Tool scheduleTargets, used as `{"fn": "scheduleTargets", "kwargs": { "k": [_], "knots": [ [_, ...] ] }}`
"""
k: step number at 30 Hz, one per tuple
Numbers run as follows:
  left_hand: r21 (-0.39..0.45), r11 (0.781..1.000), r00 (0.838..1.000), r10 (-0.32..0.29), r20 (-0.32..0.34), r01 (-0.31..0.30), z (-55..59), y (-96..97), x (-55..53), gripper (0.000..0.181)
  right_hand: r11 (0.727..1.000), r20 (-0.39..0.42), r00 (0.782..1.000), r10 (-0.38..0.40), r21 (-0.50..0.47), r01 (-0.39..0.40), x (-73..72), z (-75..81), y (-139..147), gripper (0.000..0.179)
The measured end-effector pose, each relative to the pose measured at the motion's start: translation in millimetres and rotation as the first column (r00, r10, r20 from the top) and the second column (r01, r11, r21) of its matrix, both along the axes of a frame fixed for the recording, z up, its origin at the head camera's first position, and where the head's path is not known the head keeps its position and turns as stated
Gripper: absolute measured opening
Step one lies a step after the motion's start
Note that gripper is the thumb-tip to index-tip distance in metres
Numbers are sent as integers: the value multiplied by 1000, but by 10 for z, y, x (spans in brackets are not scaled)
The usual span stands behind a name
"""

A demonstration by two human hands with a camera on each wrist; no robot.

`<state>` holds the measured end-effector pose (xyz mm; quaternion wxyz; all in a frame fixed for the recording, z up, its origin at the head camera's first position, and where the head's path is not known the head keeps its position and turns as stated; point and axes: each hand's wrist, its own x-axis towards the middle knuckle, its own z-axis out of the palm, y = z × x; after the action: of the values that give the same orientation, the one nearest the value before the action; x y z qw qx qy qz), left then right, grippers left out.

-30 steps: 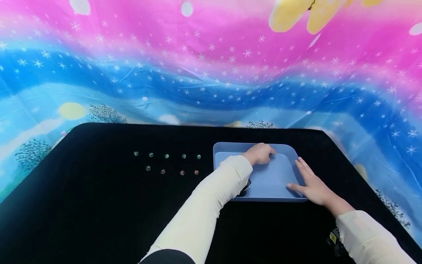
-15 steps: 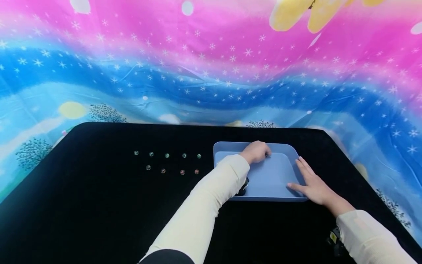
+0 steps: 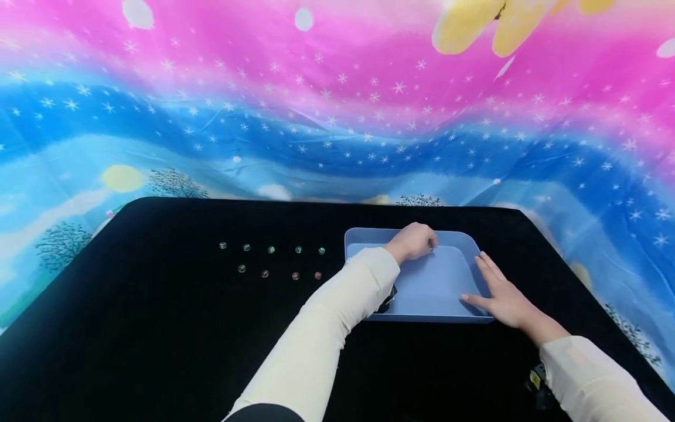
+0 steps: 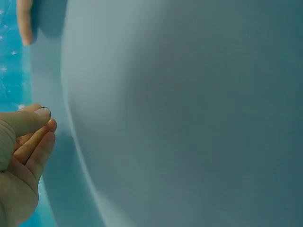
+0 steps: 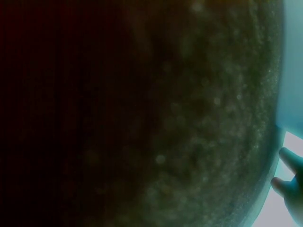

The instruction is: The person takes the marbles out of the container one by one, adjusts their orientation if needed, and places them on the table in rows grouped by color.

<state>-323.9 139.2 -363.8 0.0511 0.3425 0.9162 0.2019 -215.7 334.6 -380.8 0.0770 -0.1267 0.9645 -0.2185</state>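
Note:
In the head view my left hand (image 3: 413,241) is over the far part of a shallow blue tray (image 3: 427,293), its fingers curled. The left wrist view shows the left thumb and fingertips (image 4: 43,112) pinching something small with a dark curved edge, mostly hidden by the thumb. It looks like a glass marble. My right hand (image 3: 503,300) spreads its fingers along the tray's right wall, with the thumb over the near right corner. To the left of the tray, several small glass marbles (image 3: 271,249) lie in two rows, greenish ones behind and reddish ones in front.
A black cloth (image 3: 158,328) covers the table. Behind it hangs a pink and blue patterned curtain (image 3: 337,105). The left sleeve (image 3: 327,316) crosses the tray's left side and hides part of it. A dark wrist device (image 3: 538,378) sits under the right sleeve.
My left hand shifts slightly left within the tray, and its fingers close in more over the small dark piece. The head view turns a little left. The right hand stays on the tray wall.

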Motion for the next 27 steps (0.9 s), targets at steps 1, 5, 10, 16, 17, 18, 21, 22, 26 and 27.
{"fn": "scheduleTargets", "kwargs": {
  "k": [1,5,10,16,17,18,21,22,26,27],
  "knots": [
    [10,1000,1000,-8,-8,8,24,-8,5,22,1000,0,1000,1,-1,-1,-1,0,0,92],
    [44,999,1000,-18,-9,18,132,-39,42,20,1000,0,1000,11,-14,-11,-10,-9,2,92],
    [79,997,1000,-3,24,1,243,-97,139,21,1000,6,1000,14,-21,-14,5,-48,16,92],
    [142,990,998,19,57,-27,351,-178,247,20,1000,-16,1000,7,-20,-8,26,-83,16,93],
    [146,989,998,17,62,-26,372,-192,265,20,1000,-17,1000,7,-17,-7,26,-82,18,93],
    [149,989,998,12,64,-22,393,-206,285,19,1000,-19,1000,7,-14,-8,26,-77,18,93],
    [159,987,998,-4,68,-7,466,-252,349,19,1000,-17,1000,16,-11,-16,17,-53,25,93],
    [159,987,998,-9,61,-1,491,-270,369,19,1000,-16,1000,17,-9,-17,10,-47,26,94],
    [176,984,998,-34,49,25,584,-355,446,18,1000,-15,999,28,-9,-28,-4,-24,28,94],
    [183,983,998,-44,45,35,606,-379,464,19,1000,-14,999,29,-10,-29,-6,-20,30,94]
  ]
}}
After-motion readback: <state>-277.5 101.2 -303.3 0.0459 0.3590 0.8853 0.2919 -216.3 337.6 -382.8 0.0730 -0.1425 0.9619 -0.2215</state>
